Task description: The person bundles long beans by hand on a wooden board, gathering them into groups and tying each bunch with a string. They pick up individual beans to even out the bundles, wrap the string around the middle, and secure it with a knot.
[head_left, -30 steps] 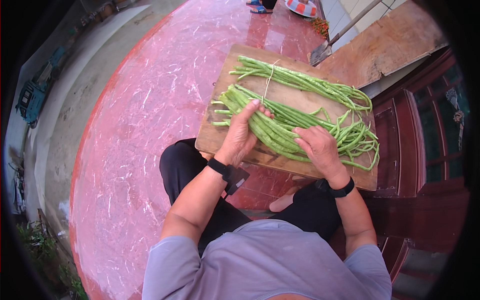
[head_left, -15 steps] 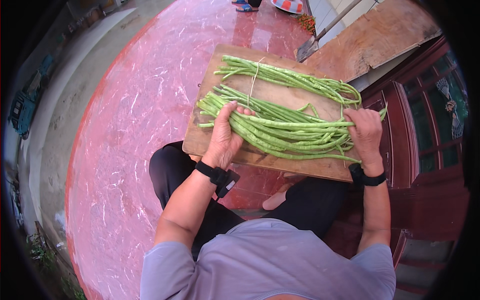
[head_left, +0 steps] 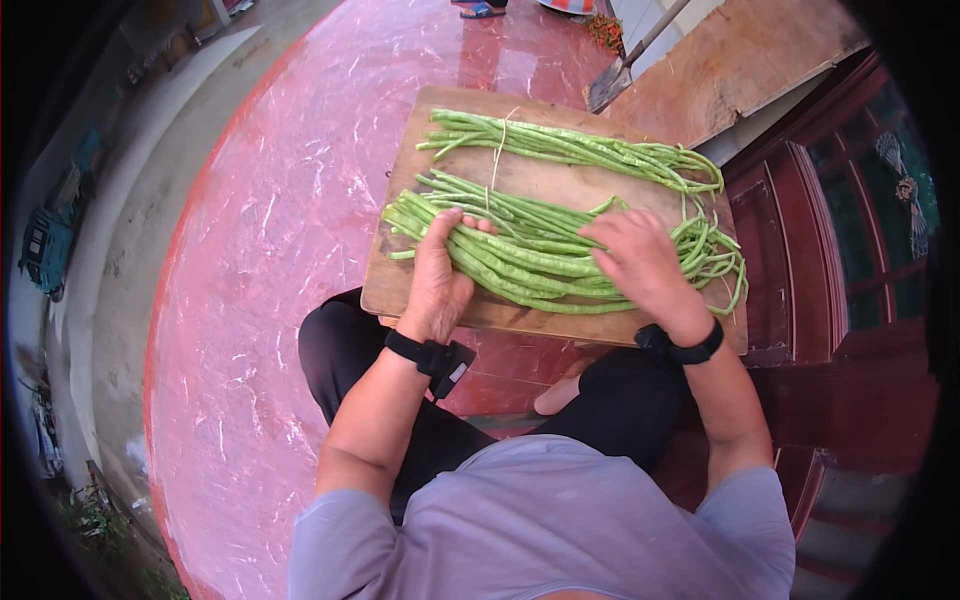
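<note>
A near bundle of long green yardlong beans (head_left: 540,268) lies across a wooden board (head_left: 570,178). My left hand (head_left: 442,268) is closed around its left end, the thumb on top. Over the middle of this bundle is my right hand (head_left: 640,258), slightly blurred, its fingers loosely stretched toward the left and touching or just above the beans. Beyond it lies a second bundle of yardlong beans (head_left: 570,145). A thin pale string (head_left: 499,150) crosses its left part and runs down to the near bundle. Thin bean ends curl together at the board's right side.
A red panelled door (head_left: 815,240) stands close on the right. Past the board are a leaning plywood sheet (head_left: 740,70) and a shovel (head_left: 615,80). Pinkish-red marbled floor (head_left: 270,250) spreads to the left. Another person's sandalled foot (head_left: 483,11) shows at the far edge.
My right hand has let go of the right bean ends and moved left to the bundle's middle. Those ends now droop and curl on the board. My left hand keeps its grip.
</note>
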Demonstrator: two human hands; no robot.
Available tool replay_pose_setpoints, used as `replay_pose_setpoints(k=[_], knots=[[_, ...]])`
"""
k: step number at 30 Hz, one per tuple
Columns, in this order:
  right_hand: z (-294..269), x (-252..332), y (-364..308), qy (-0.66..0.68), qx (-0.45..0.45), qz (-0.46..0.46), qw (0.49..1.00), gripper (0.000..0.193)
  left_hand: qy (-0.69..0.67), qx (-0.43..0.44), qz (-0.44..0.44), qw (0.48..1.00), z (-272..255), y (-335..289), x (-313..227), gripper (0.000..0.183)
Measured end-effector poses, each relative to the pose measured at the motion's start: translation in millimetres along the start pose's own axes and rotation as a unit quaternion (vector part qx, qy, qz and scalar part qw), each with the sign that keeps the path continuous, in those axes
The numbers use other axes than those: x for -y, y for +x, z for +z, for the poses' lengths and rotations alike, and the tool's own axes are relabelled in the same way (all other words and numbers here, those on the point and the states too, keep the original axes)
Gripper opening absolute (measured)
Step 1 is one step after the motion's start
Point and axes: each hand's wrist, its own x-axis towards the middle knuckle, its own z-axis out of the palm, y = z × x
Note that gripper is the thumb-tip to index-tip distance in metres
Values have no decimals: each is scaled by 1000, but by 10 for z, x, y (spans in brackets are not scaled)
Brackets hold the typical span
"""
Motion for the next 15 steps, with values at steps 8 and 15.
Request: replay_pose_setpoints(k=[8,15], knots=[[315,400,67,132,85,62,986,15,23,-14,-5,1000,28,-29,-3,10],[188,283,410,8,24,15,1000,18,38,-22,-6,999,74,-60,18,9]])
